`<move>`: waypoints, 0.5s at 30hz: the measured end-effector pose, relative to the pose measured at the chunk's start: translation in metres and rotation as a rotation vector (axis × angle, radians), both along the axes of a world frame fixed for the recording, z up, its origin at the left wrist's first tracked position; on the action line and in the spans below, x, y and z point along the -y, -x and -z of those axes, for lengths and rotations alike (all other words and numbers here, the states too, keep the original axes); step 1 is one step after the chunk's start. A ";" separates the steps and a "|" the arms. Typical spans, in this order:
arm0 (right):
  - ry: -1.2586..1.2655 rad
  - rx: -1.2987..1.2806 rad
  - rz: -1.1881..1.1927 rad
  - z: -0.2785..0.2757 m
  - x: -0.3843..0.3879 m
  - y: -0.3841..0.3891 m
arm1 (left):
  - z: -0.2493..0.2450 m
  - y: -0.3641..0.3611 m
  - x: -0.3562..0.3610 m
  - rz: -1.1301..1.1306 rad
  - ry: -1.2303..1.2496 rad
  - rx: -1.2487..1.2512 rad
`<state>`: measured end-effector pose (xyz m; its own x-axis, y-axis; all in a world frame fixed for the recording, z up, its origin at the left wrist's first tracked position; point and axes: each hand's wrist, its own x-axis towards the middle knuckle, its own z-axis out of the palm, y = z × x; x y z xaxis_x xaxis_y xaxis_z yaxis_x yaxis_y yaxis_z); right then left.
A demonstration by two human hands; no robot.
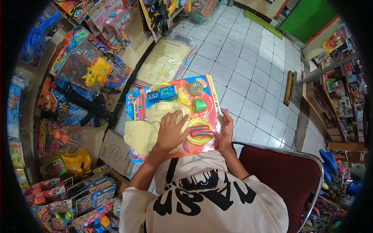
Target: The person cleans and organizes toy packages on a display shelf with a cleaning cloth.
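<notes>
Across my lap lies a blister-packed toy set (pixel 215 128) on a pink, blue and yellow card, tilted to the left. Behind its plastic are a yellow round dish with red sausage-like pieces, a green cup and blue pieces. A pale yellow cloth (pixel 142 134) lies bunched over the pack's left half. My left hand (pixel 171 131) rests palm down on this cloth, fingers spread and slightly bent. At the pack's right edge, my right hand (pixel 226 131) holds the card with its fingers pointing away from me. Part of the card is hidden beneath the cloth.
Toy packs and a black toy gun (pixel 91 103) line the left side. A stack of plastic-wrapped printed sheets (pixel 165 58) lies on the white tiled floor (pixel 248 89). A dark red chair (pixel 278 182) is at my right; shelves (pixel 334 93) stand farther right.
</notes>
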<state>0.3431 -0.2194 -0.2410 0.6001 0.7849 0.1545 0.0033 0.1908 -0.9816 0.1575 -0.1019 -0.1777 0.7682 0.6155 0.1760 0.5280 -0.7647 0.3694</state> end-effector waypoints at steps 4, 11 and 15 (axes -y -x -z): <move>0.001 0.004 0.001 -0.001 0.000 0.000 | 0.017 0.009 0.005 -0.046 0.100 0.170; 0.001 0.011 -0.012 -0.001 -0.001 0.002 | -0.016 0.004 -0.009 0.079 0.254 -0.035; -0.001 0.014 -0.007 -0.001 -0.001 0.002 | 0.000 -0.005 -0.009 0.076 0.041 0.027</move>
